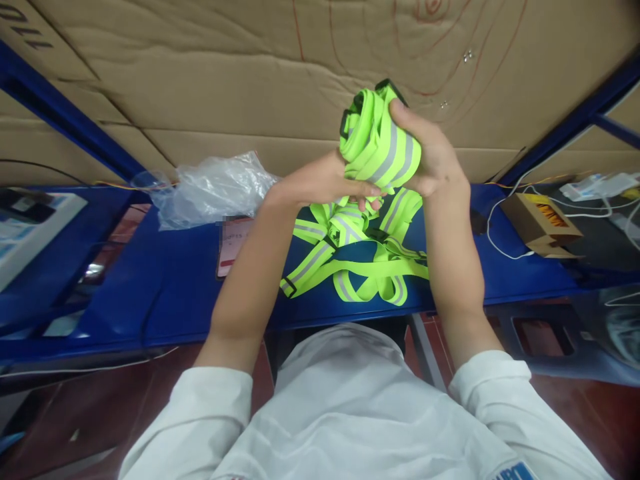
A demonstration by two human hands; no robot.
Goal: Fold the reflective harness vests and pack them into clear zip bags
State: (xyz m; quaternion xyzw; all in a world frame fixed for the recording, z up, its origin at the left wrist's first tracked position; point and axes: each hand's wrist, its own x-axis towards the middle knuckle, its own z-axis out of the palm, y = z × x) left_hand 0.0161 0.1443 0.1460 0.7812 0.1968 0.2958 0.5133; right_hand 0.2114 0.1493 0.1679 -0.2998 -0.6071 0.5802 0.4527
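Observation:
Both my hands hold a rolled-up bundle of neon yellow-green reflective strap (pixel 383 140) with grey stripes and black buckles, raised above the table. My left hand (pixel 340 180) supports it from below and the left, fingers curled under. My right hand (pixel 433 150) wraps its right side, thumb pressed near a black buckle at the top. Beneath them, more loose reflective straps (pixel 370 268) lie tangled on the blue table (pixel 185 287), with a black slider buckle at their left end. Part of this pile is hidden behind my hands.
Left of the straps lie a clear plastic bag (pixel 215 190) and a phone (pixel 231 243) partly behind my forearm. An open cardboard box (pixel 540 223) with a white cable stands at the right. Cardboard sheeting (pixel 240 80) walls the back between blue metal posts.

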